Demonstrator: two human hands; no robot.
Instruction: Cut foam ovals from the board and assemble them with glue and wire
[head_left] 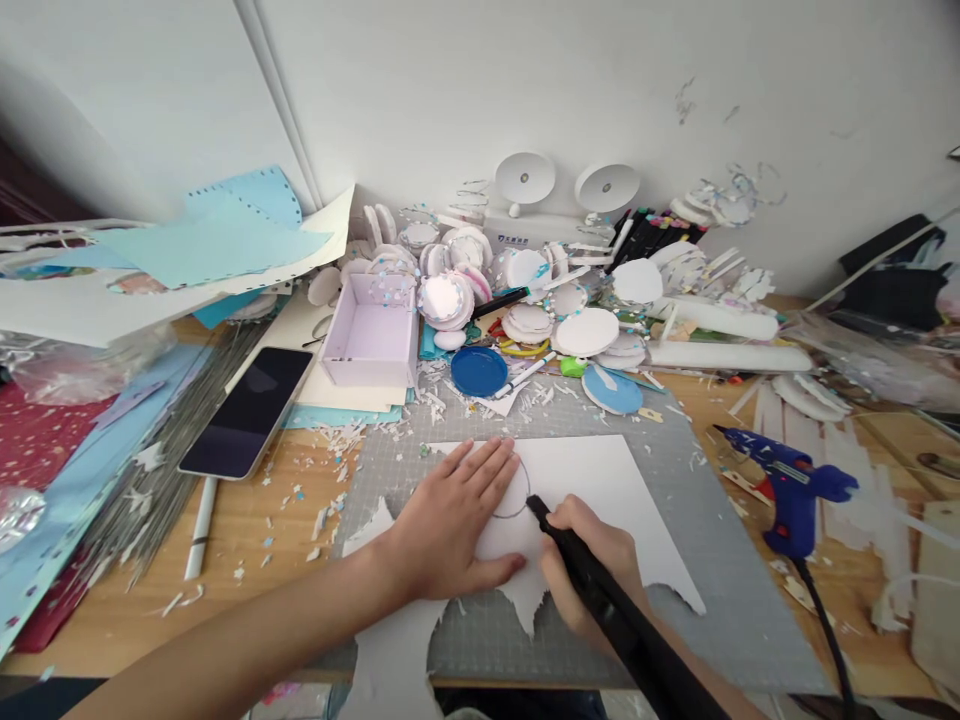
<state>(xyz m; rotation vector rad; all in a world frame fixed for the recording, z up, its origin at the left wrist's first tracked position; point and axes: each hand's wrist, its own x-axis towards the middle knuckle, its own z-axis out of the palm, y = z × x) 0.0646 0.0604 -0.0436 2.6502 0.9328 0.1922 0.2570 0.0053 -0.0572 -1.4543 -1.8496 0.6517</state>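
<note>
My left hand lies flat on a white sheet, fingers stretched out and thumb spread. Partly beneath its fingertips is a circle outline in dark grey. My right hand is wrapped round a long, thick black handheld tool, whose exact kind I cannot make out. The tool's narrow tip meets the right side of the outline. The sheet has ragged, cut-away lower edges and rests on a grey cutting mat. A torn white offcut hangs over the front edge below my left arm.
A blue glue gun with a cord lies right. Behind the mat are a lilac box, a dark blue round lid and heaped white discs. A phone lies left. White scraps litter the table.
</note>
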